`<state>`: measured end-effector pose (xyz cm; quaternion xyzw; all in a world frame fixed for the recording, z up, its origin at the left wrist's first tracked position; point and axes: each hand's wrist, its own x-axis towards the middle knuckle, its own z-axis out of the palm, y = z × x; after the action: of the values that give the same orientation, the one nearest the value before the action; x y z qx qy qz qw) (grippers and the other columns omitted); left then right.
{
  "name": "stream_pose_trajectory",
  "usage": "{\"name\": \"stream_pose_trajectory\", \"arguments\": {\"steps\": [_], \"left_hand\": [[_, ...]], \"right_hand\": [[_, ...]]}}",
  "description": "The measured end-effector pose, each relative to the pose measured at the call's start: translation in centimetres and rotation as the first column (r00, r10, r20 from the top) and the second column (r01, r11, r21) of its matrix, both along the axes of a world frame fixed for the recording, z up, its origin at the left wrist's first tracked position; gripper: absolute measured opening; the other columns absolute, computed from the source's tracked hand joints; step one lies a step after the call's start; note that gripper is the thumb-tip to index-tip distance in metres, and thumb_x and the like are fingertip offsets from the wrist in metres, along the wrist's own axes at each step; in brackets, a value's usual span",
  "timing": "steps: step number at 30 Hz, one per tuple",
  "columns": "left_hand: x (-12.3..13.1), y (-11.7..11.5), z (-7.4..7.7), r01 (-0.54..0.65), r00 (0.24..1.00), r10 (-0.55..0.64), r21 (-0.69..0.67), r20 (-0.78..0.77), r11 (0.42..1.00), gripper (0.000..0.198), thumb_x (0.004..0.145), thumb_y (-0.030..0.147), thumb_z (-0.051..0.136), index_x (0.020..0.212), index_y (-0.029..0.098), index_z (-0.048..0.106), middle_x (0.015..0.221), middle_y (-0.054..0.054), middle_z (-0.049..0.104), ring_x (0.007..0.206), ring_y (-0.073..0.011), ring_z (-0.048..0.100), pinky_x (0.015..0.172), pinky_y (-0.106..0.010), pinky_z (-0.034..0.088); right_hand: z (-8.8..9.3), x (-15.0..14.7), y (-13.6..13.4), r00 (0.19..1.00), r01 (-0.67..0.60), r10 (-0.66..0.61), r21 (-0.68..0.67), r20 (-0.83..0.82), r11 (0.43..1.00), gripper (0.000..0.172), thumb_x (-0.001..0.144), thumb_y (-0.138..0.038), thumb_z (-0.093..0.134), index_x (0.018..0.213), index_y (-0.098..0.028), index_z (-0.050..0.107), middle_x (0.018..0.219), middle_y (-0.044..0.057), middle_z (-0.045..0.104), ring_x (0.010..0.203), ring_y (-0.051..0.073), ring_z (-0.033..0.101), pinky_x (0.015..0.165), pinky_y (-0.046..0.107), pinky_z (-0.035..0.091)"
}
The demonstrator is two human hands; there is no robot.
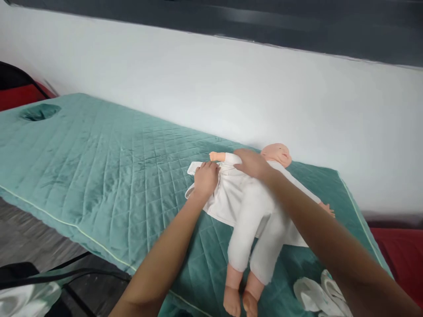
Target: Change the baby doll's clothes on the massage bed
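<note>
A baby doll in white clothes lies on its back on a green quilted bed cover, its head near the wall and its bare feet toward me. Under its body a white garment is spread out. My left hand has its fingers bent over the garment's left edge, next to the doll's small hand; whether it grips the cloth I cannot tell. My right hand rests on the doll's sleeved arm and chest, slightly blurred, with the thumb apart from the fingers.
White cloth items lie at the bed's near right corner. A white wall runs behind the bed. The cover has a round hollow at the far left. Red seats stand at both sides, and a black frame with white cloth is at the lower left.
</note>
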<state>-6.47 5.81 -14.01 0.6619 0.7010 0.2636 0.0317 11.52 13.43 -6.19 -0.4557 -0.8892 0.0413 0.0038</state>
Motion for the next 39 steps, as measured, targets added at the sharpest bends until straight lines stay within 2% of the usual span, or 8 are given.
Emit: {"name": "stream_pose_trajectory", "arguments": {"steps": [7, 15, 20, 23, 25, 27, 34, 39], "left_hand": [[-2.8, 1.2, 3.4, 0.05, 0.664, -0.015, -0.024, 0.747, 0.998, 0.025, 0.089, 0.038, 0.055, 0.075, 0.018, 0.059, 0.071, 0.002, 0.058, 0.067, -0.0128, 0.051, 0.065, -0.025, 0.037], [2.7, 0.3, 5.4, 0.223, 0.521, -0.156, 0.043, 0.839, 0.974, 0.026, 0.09, 0.039, 0.056, 0.076, 0.017, 0.056, 0.074, 0.002, 0.055, 0.071, -0.0114, 0.049, 0.067, -0.023, 0.038], [7.6, -0.4, 4.7, 0.274, 0.59, -0.201, 0.04, 0.782, 0.961, 0.021, 0.095, 0.03, 0.049, 0.077, 0.019, 0.051, 0.072, 0.003, 0.053, 0.071, -0.0114, 0.049, 0.069, -0.023, 0.038], [7.5, -0.5, 4.3, 0.229, 0.671, -0.175, 0.023, 0.721, 0.973, 0.02, 0.096, 0.029, 0.049, 0.079, 0.019, 0.051, 0.075, 0.002, 0.056, 0.074, -0.0124, 0.051, 0.072, -0.024, 0.039], [7.1, -0.3, 4.2, 0.166, 0.729, -0.142, 0.028, 0.669, 0.986, 0.018, 0.097, 0.028, 0.048, 0.081, 0.02, 0.052, 0.08, 0.001, 0.059, 0.076, -0.0134, 0.053, 0.073, -0.026, 0.039], [7.1, 0.0, 4.2, 0.137, 0.768, -0.119, 0.021, 0.629, 0.99, 0.017, 0.098, 0.028, 0.046, 0.083, 0.02, 0.051, 0.081, 0.0, 0.059, 0.075, -0.0145, 0.053, 0.072, -0.027, 0.039], [9.4, 1.3, 5.3, 0.155, 0.865, -0.116, -0.039, 0.487, 0.987, 0.016, 0.099, 0.029, 0.043, 0.089, 0.02, 0.052, 0.081, -0.003, 0.063, 0.076, -0.0184, 0.057, 0.07, -0.029, 0.039], [9.3, 2.2, 6.0, 0.182, 0.921, -0.144, -0.075, 0.362, 0.98, 0.018, 0.099, 0.029, 0.042, 0.099, 0.018, 0.055, 0.089, -0.009, 0.068, 0.082, -0.022, 0.062, 0.072, -0.031, 0.042]], "right_hand": [[0.8, 3.4, -2.4, 0.981, -0.137, 0.115, -0.142, -0.154, 0.98, 0.036, 0.099, -0.049, 0.05, 0.125, -0.027, 0.062, 0.122, 0.005, 0.063, 0.109, 0.025, 0.058, 0.092, 0.037, 0.044], [-0.9, 0.7, -2.7, 0.995, 0.011, -0.01, -0.011, 0.099, 1.0, 0.037, 0.1, -0.041, 0.047, 0.124, -0.016, 0.062, 0.119, 0.015, 0.063, 0.111, 0.031, 0.057, 0.095, 0.045, 0.041], [-0.3, 2.2, -3.4, 0.998, 0.04, -0.041, 0.019, 0.044, 0.999, 0.038, 0.096, -0.02, 0.044, 0.13, -0.013, 0.058, 0.126, 0.017, 0.06, 0.116, 0.03, 0.055, 0.096, 0.04, 0.042], [-0.7, 7.3, -5.6, 0.952, 0.175, -0.119, 0.184, -0.282, 0.967, 0.041, 0.098, -0.036, 0.042, 0.13, -0.016, 0.057, 0.125, 0.015, 0.06, 0.115, 0.027, 0.053, 0.101, 0.039, 0.042], [-2.0, 11.3, -7.6, 0.785, 0.509, -0.309, 0.274, -0.537, 0.816, 0.047, 0.097, -0.045, 0.039, 0.125, -0.013, 0.059, 0.115, 0.016, 0.06, 0.111, 0.029, 0.053, 0.099, 0.042, 0.043], [-3.8, 14.5, -9.5, 0.592, 0.714, -0.516, 0.106, -0.618, 0.692, 0.059, 0.094, -0.056, 0.038, 0.125, -0.01, 0.058, 0.105, 0.017, 0.061, 0.097, 0.029, 0.057, 0.091, 0.044, 0.046], [-6.0, 15.3, -11.8, 0.381, 0.622, -0.67, -0.359, -0.637, 0.696, 0.079, 0.09, -0.07, 0.037, 0.147, -0.016, 0.046, 0.126, 0.017, 0.063, 0.115, 0.031, 0.058, 0.1, 0.043, 0.045], [-6.0, 14.1, -11.3, 0.231, 0.474, -0.617, -0.466, -0.752, 0.747, 0.084, 0.085, -0.069, 0.049, 0.152, -0.018, 0.041, 0.141, 0.012, 0.054, 0.125, 0.028, 0.053, 0.099, 0.037, 0.049]]}}
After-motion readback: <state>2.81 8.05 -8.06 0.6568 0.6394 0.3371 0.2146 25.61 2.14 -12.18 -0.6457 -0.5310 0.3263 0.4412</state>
